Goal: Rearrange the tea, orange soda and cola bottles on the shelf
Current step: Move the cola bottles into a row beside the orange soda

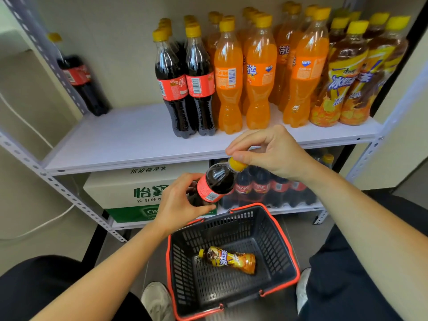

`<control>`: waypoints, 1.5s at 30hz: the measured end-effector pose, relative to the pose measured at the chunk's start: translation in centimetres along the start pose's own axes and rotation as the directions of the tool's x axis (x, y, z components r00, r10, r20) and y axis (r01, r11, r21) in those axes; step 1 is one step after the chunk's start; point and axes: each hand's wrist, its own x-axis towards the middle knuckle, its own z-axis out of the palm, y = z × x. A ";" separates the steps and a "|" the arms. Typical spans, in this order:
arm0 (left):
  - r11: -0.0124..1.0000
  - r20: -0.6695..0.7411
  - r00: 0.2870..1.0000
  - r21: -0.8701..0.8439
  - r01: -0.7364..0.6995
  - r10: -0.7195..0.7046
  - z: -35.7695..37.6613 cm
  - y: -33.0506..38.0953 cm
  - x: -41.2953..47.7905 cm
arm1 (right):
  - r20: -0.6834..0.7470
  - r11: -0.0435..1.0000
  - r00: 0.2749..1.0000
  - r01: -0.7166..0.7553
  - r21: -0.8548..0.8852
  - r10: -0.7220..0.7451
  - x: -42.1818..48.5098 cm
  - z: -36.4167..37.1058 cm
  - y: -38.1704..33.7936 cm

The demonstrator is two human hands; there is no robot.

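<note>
Head view: both hands are on one cola bottle [216, 185], held tilted in the air above the basket [273, 218] and just in front of the shelf [129, 144] edge. Left hand [179, 205] is wrapped around the bottle's lower body at the label; right hand [269, 151] pinches the yellow cap w/ fingertips. So both are closed on the same bottle, none free.

Shelf layout, L to R: a lone cola bottle at far left [78, 77] by the post, a big bare stretch, then a cola group [185, 84], orange soda rows [259, 72], and tea bottles [347, 72] at the right end. One tea bottle [229, 260] lies on its side in the basket, otherwise empty. Below the shelf sit a water carton [139, 188] and a wrapped cola pack [266, 188].

Step in hand, as I read it: cola bottle is mid-transfer, prob. headed for the shelf, though I can't tell direction from this alone.

Next move needs: turn it upright, lift clear of the shelf lip, set it beside the cola group on the bare side w/o knocking the front bottles, label out. Then the basket's tea bottle goes to the right end.
</note>
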 end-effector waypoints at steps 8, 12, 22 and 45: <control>0.998 0.113 0.992 -0.029 0.052 -0.049 -0.1 0.3 0.3 | 0.087 0.997 0.996 -0.043 0.060 0.037 -0.4 -0.8 0.2; 0.995 0.143 0.988 -0.062 0.073 -0.063 -0.3 1.1 0.5 | -0.048 0.991 0.999 -0.004 0.137 0.011 -0.3 -0.3 0.8; 0.933 0.182 0.976 -0.318 0.171 -0.117 -1.3 2.4 0.7 | -0.280 0.979 0.958 0.005 0.204 0.053 0.0 0.8 1.2; 0.362 0.052 0.861 -0.893 0.267 -0.506 -5.9 3.2 3.3 | 0.063 0.778 0.906 -0.392 0.491 0.418 -0.5 9.6 1.0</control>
